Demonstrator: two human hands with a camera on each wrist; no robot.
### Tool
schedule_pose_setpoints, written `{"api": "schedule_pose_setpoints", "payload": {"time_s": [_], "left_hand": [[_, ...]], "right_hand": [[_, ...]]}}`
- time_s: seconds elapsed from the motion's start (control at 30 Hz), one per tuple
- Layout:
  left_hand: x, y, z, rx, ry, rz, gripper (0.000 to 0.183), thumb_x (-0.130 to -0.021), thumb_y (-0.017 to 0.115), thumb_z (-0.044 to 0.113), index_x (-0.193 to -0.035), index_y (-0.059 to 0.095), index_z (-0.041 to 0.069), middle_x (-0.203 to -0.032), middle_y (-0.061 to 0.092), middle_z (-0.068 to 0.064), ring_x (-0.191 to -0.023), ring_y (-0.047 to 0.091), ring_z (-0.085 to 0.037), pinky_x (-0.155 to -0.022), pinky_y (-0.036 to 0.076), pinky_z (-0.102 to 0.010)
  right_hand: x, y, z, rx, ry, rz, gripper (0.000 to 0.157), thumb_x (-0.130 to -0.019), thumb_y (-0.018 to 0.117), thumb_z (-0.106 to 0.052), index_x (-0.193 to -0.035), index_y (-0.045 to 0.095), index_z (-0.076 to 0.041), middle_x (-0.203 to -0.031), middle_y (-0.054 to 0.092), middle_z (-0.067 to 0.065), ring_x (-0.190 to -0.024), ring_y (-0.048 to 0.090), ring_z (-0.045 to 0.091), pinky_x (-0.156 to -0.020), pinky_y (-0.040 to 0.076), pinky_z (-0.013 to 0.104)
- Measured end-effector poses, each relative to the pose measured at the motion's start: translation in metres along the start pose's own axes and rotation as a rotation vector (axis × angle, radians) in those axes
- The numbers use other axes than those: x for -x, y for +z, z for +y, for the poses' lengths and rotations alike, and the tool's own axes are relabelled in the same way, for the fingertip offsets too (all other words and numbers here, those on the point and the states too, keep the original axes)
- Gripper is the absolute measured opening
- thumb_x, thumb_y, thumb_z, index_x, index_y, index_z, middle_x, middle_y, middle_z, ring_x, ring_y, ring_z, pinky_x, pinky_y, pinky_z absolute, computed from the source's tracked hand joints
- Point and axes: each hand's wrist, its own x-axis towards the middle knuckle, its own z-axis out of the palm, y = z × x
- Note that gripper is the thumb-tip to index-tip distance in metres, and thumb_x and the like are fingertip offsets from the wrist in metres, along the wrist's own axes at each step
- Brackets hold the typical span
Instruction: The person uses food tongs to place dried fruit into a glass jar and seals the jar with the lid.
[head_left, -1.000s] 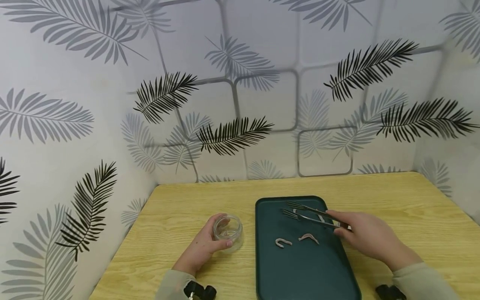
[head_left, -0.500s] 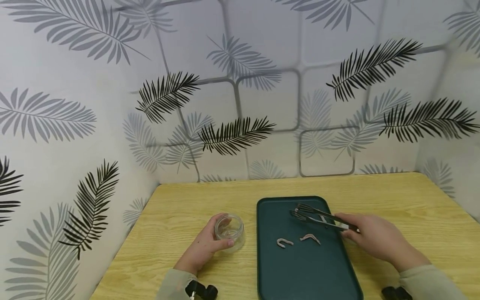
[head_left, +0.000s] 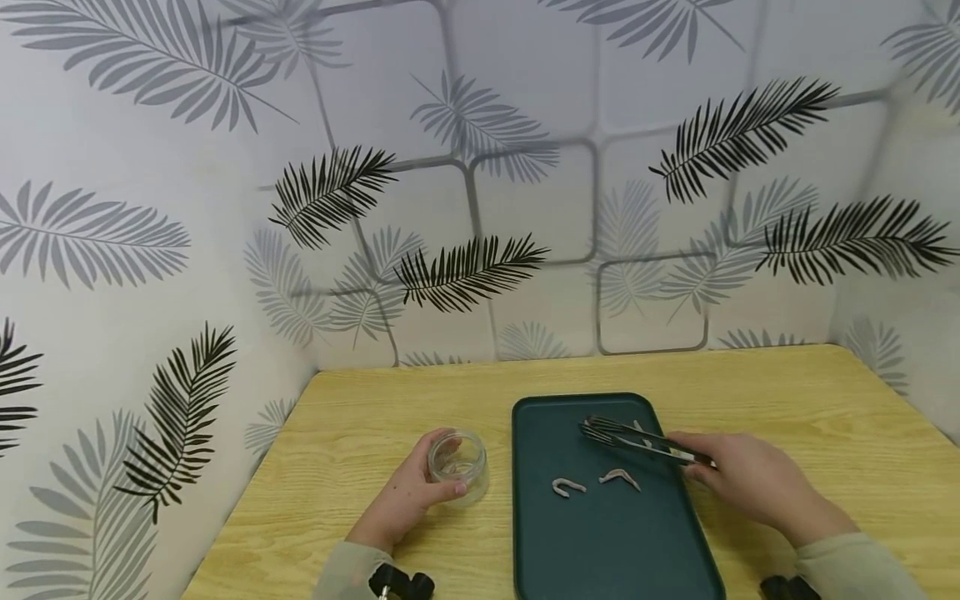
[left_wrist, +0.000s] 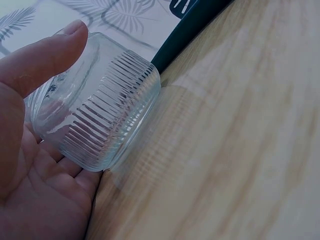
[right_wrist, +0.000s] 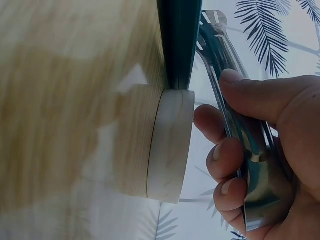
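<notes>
Clear ribbed glass jar (left_wrist: 102,117), shiny metal tongs (right_wrist: 235,107), a matt dark-green tray (head_left: 600,533) and a pale wood-grain worktop (head_left: 787,392).

Both bare hands, left hand (head_left: 408,498) and right hand (head_left: 750,479), come out of pale beige long sleeves (head_left: 855,567) with soft cuffs. Black camera mounts (head_left: 400,582) with rounded knobs sit at each wrist. Fingernails are short and unpainted.
</notes>
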Motion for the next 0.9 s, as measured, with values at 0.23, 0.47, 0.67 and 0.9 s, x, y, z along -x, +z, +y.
{"api": "schedule_pose_setpoints", "payload": {"time_s": [0.23, 0.47, 0.67, 0.9], "left_hand": [[0.0, -0.001, 0.002, -0.012, 0.004, 0.001, 0.082, -0.09, 0.079, 0.021, -0.156, 0.03, 0.016, -0.158, 0.035, -0.015, -0.133, 0.049, -0.034, -0.101, 0.046, -0.038], [0.001, -0.001, 0.001, 0.002, -0.003, -0.003, 0.082, -0.091, 0.079, 0.021, -0.156, 0.03, 0.015, -0.159, 0.034, -0.016, -0.133, 0.05, -0.035, -0.101, 0.046, -0.037], [-0.001, -0.002, 0.004, -0.02, 0.004, -0.006, 0.082, -0.091, 0.079, 0.022, -0.156, 0.03, 0.015, -0.159, 0.035, -0.015, -0.133, 0.05, -0.034, -0.102, 0.045, -0.037], [-0.001, -0.001, 0.002, -0.032, -0.004, -0.001, 0.081, -0.09, 0.08, 0.022, -0.155, 0.031, 0.015, -0.159, 0.036, -0.014, -0.134, 0.049, -0.033, -0.103, 0.044, -0.037]], "right_hand": [[-0.002, 0.0, -0.001, 0.022, -0.015, 0.015, 0.046, -0.09, 0.077, -0.025, -0.135, 0.068, -0.022, -0.106, 0.074, 0.004, -0.062, 0.045, 0.012, -0.053, 0.036, 0.034], [-0.001, 0.001, -0.002, 0.016, -0.032, 0.019, 0.046, -0.09, 0.078, -0.025, -0.134, 0.068, -0.023, -0.111, 0.074, 0.005, -0.068, 0.055, 0.009, -0.055, 0.04, 0.035], [0.0, 0.001, -0.007, 0.005, -0.078, 0.075, 0.045, -0.089, 0.078, -0.022, -0.133, 0.069, -0.023, -0.113, 0.074, 0.003, -0.079, 0.065, 0.012, -0.059, 0.047, 0.035], [0.001, 0.001, -0.011, 0.003, -0.09, 0.067, 0.044, -0.09, 0.078, -0.021, -0.133, 0.07, -0.024, -0.113, 0.074, 0.002, -0.089, 0.069, 0.019, -0.067, 0.053, 0.041]]}}
